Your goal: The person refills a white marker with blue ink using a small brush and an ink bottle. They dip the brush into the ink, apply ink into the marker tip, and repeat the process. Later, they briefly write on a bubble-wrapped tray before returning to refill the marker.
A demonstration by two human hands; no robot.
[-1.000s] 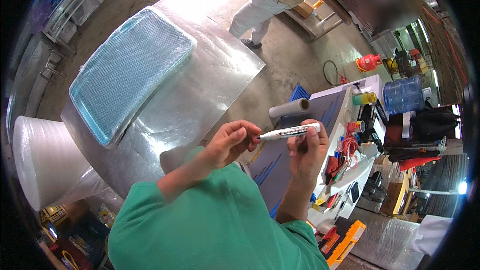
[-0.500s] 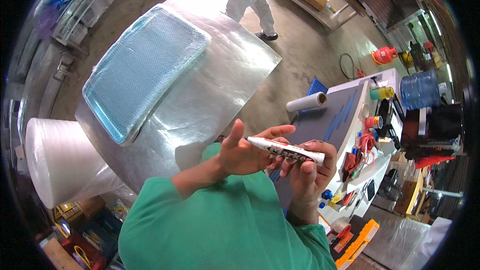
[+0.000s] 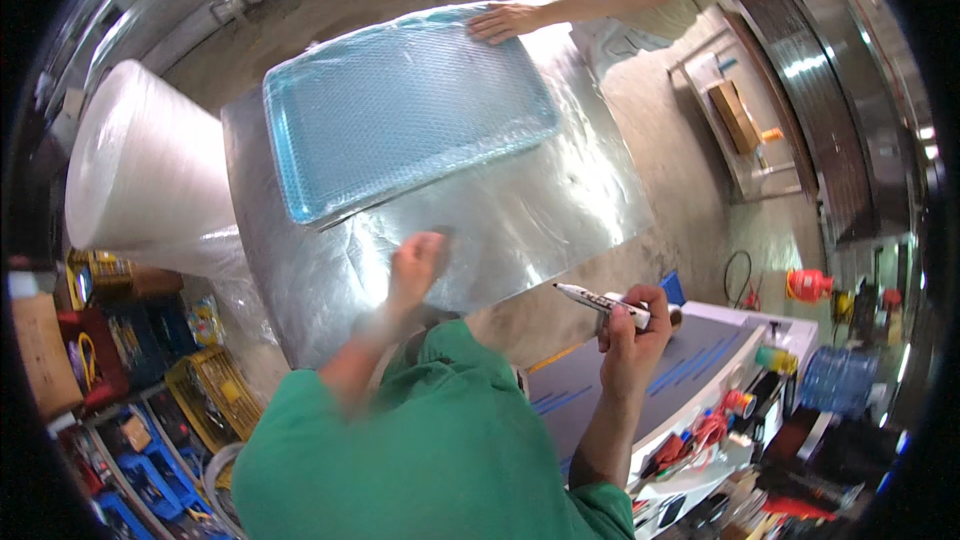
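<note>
So here's how it sits from my seat. My right hand (image 3: 632,325) is closed around a white marker (image 3: 603,304), gripping it by the back half of the barrel. The long axis is the thing to watch: the marker runs from my fist up and to the left, tip leading, so the writing end points toward the near edge of the shiny foil sheet (image 3: 540,210) spread over the counter. The tip hangs just off that edge, near it but not touching as far as I can tell.

My left hand (image 3: 416,265) is already on the foil, up and left of the marker tip. It's blurred, so I can't say whether the fingers are flat or curled, though it looks pressed down on the sheet rather than holding anything. That makes the left hand the one nearer the foil and the right hand the one with the tool, with a short gap of bare foil between them.

Beyond my left hand, further up the sheet, lies a blue tray wrapped in bubble wrap (image 3: 410,110), its long side running across my view. Another person's hand (image 3: 505,20) rests on its far corner, well apart from both of mine. To the left of my left hand, off the counter, stands a big roll of bubble wrap (image 3: 140,180). Below my right hand is a cluttered bench (image 3: 700,380) with odds and ends.
</note>
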